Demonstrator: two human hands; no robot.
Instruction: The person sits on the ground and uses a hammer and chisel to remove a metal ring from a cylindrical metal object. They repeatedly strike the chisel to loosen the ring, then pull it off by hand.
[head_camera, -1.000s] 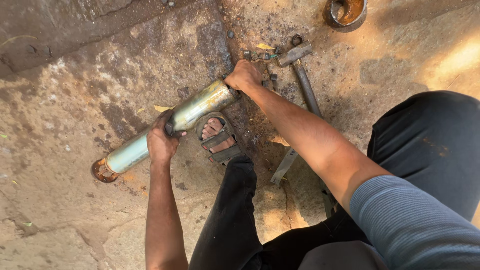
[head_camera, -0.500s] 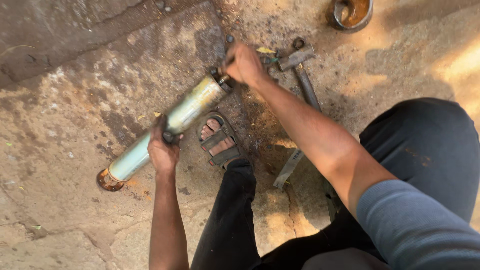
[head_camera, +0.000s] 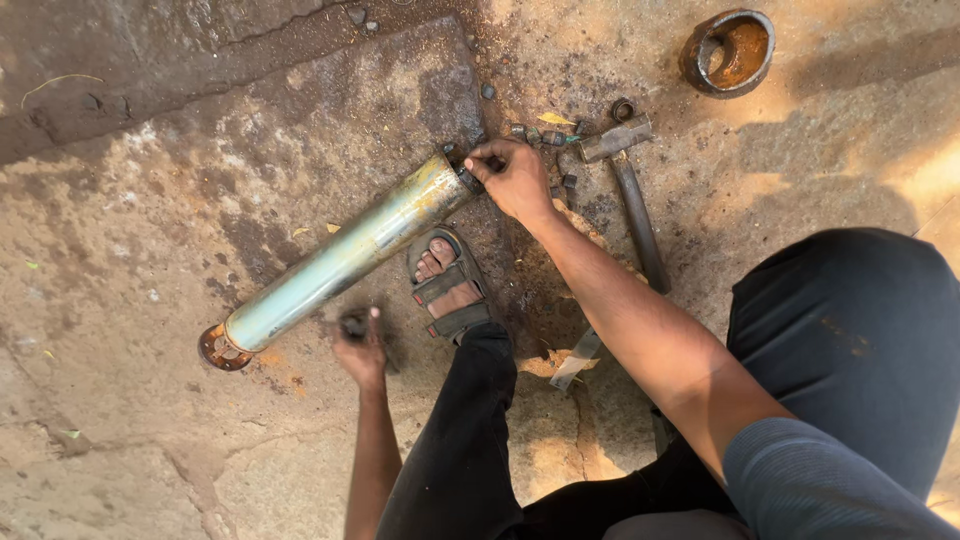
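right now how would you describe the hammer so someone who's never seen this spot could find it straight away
Start at the long pale green metal tube lying slantwise on the stone ground. Follow it up to its top end, where the right hand is working. Just right of that hand lies the hammer, with a grey head and a long dark handle running down toward the person's knee; it is far bigger than the small bolts scattered beside it.

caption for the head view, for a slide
Right hand at the end of a pale metal cylinder lying on stone ground, left hand beside it, hammer nearby.
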